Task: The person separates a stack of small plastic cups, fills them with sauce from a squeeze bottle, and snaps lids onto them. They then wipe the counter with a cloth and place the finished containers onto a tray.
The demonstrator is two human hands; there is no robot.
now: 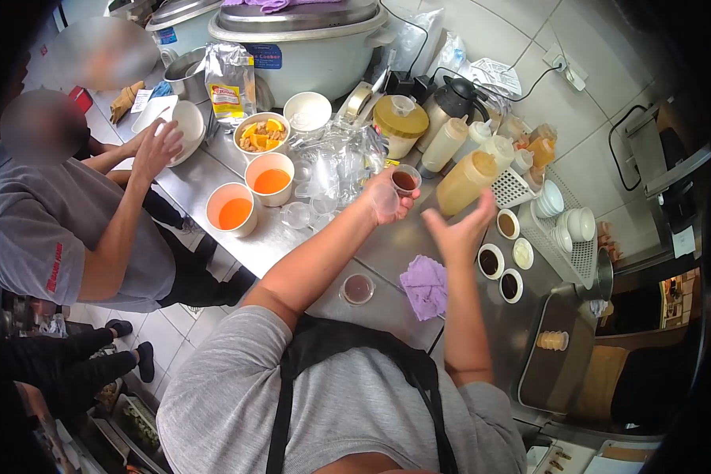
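Observation:
My left hand (405, 207) is closed around a small clear plastic cup (405, 180) of dark brown sauce. A clear round lid (384, 199) shows at the same hand, against the wrist. My right hand (464, 229) is open, thumb and fingers spread, just below a squeeze bottle (468, 183) of yellowish sauce. A similar cup (357, 289) of brown liquid stands on the steel counter near my body. Between my arms lies a crumpled purple cloth (424, 287). Loose clear cups (295, 215) lie left of my left hand, beside a clear plastic bag (332, 154).
Two bowls of orange liquid (234, 213) and a bowl of orange pieces (261, 134) stand at left. Small sauce dishes (491, 261) sit at right, by a white basket (557, 237). A co-worker (95, 221) handles a white bowl (188, 130). Large cookers (300, 51) stand behind.

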